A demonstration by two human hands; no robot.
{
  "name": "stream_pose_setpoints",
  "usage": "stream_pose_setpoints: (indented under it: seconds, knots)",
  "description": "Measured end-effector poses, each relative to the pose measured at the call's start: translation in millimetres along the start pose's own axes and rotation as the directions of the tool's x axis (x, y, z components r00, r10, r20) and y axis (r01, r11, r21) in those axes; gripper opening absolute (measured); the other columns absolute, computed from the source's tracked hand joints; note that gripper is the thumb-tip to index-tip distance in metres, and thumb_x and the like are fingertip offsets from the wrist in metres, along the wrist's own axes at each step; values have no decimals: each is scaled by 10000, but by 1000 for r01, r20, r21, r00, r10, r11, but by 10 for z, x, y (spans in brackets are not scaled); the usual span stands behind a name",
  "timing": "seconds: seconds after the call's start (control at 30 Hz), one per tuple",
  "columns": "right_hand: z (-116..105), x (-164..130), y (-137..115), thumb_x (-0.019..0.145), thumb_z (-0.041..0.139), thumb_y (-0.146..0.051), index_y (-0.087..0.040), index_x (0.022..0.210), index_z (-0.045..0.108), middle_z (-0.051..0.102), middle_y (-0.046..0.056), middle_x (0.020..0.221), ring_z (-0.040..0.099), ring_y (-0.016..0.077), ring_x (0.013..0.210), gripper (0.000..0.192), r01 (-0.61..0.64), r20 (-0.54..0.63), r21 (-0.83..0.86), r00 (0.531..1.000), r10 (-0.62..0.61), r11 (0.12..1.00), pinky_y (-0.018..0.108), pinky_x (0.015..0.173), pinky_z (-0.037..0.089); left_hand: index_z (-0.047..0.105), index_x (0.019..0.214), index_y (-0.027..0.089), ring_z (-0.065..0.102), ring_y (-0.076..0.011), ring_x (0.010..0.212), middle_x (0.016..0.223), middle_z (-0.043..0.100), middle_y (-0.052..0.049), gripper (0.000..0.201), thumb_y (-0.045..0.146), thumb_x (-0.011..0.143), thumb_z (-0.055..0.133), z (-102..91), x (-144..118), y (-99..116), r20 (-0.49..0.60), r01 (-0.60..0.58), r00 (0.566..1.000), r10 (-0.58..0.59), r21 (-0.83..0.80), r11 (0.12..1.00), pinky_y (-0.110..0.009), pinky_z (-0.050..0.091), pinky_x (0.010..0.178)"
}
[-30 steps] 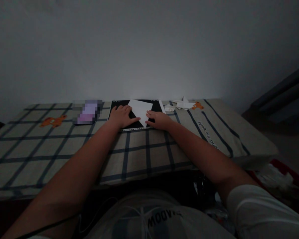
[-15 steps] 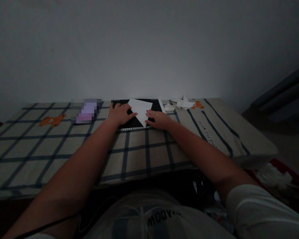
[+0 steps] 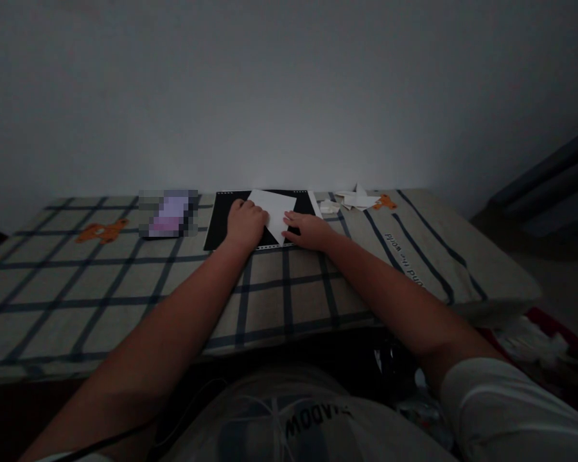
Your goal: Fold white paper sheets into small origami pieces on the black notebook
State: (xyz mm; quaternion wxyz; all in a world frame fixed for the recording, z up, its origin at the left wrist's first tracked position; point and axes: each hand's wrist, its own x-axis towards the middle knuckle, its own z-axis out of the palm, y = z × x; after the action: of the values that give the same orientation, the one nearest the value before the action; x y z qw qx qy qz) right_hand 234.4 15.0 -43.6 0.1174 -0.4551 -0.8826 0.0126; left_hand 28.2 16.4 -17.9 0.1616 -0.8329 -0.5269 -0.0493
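Since the earlier frame, the left hand (image 3: 247, 224) has slid right onto the white paper (image 3: 275, 210), fingers together and pressing its left edge flat; the right hand (image 3: 308, 230), fingers loosely spread, presses the paper's lower right edge. It lies on a black board (image 3: 220, 219) atop the checked cloth (image 3: 125, 282), paper scraps (image 3: 351, 201) near the wall

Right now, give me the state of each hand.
Left hand: flat, palm down, pressing on the white folded paper over the black mat.
Right hand: flat, fingers on the paper's right edge; grips nothing.
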Motion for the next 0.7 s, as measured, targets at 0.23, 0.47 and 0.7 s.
stream_pose_setpoints:
  seconds: [0.23,0.47,0.7]
  knots:
    - [9,1,-6,1020,498,-426,-63,1429,584,497,193,1547,459,278,1459,554,23,-5,-20,1000,-23,1000,429,1227,348,767,1111,169,685,-289,1081,1129,755,-153,461,328,1037,341,48,-2,-62,17,58,998,-56,-81,995,-395,478,872]
    - [-21,25,-7,1013,519,-408,-51,1451,560,493,210,1545,446,291,1467,567,-16,27,-11,999,16,1000,453,1253,298,722,1259,251,673,-255,1193,1335,709,-44,422,391,1039,390,183,21,-100,39,49,998,-42,-216,975,-365,508,966]
    - [-6,19,20,1015,510,-407,-93,1462,559,488,181,1554,448,283,1467,548,-20,16,24,1000,19,1000,472,1235,333,631,1392,208,573,-263,1352,1514,562,-72,441,377,1046,416,120,12,-127,151,-15,987,46,-203,979,-388,418,1131]
